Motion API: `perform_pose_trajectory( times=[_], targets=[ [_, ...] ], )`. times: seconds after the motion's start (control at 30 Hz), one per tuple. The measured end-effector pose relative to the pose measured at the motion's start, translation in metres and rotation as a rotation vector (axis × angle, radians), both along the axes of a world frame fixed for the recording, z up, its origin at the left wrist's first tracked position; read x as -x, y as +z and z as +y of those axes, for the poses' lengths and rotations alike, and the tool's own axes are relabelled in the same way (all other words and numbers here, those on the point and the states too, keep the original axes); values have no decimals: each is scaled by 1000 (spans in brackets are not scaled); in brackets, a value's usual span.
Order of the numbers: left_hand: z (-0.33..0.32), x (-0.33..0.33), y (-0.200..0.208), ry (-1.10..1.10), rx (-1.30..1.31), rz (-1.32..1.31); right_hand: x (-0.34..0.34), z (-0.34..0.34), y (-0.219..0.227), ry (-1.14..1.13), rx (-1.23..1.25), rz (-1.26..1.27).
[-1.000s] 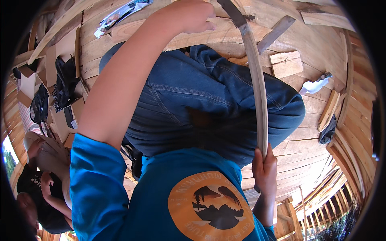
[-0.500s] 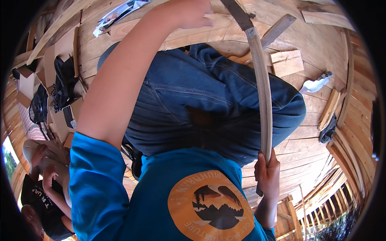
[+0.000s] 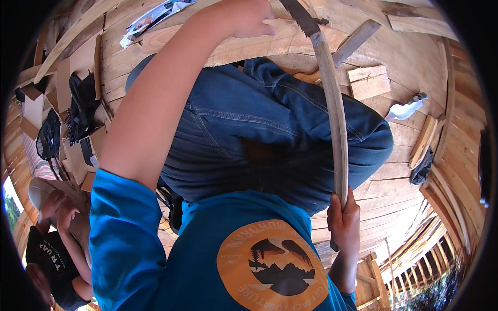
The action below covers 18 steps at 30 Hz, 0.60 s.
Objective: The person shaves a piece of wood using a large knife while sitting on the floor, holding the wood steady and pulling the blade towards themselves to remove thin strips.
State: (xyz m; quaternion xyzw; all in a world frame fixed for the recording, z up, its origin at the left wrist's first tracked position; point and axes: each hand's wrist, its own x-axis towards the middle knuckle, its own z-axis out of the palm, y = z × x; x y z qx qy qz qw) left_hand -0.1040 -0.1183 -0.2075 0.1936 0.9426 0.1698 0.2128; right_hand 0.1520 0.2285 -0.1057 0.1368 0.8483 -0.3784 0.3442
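My right hand [image 3: 344, 220] is closed around the lower end of a saw's long wooden handle [image 3: 334, 114]. The handle runs forward over my right knee to a dark toothed saw blade [image 3: 302, 18], whose far end leaves the picture at the top. My left hand [image 3: 251, 18] is over the far edge of a long plank [image 3: 238, 46], left of the blade. Its thumb and a finger show apart, with nothing visible between them; the top edge of the picture cuts off the rest. Beyond the saw handle lies a broad flat grey blade [image 3: 357, 41].
On the floor to the right lie a wood block [image 3: 369, 82], a crumpled white wrapper [image 3: 407, 109] and wood offcuts [image 3: 424, 141]. Open cardboard boxes [image 3: 77, 155] with black bags stand at the left. Another person [image 3: 59, 249] sits at the lower left, hands close together.
The saw and my right hand have shifted slightly forward and left. My left hand stays in place. The other person's hands have come closer together.
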Motion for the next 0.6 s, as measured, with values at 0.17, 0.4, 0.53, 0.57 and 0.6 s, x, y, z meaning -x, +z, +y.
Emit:
perform_pose_trajectory(
  times=[0.17,0.4,0.53,0.57,0.6],
  targets=[
    [0,-5,0,19,6,36,26,-7,-18,66,4,82],
    [-3,-2,10,77,8,-48,-17,12,28,-6,-38,-43],
    [1,-6,7,58,3,-26,-1,1,8,12,-49,-24],
    [5,-6,9,56,17,-32,4,-2,2,14,-47,-22],
    [6,-6,11,55,32,-36,10,-3,-6,41,-35,31]
  ],
)
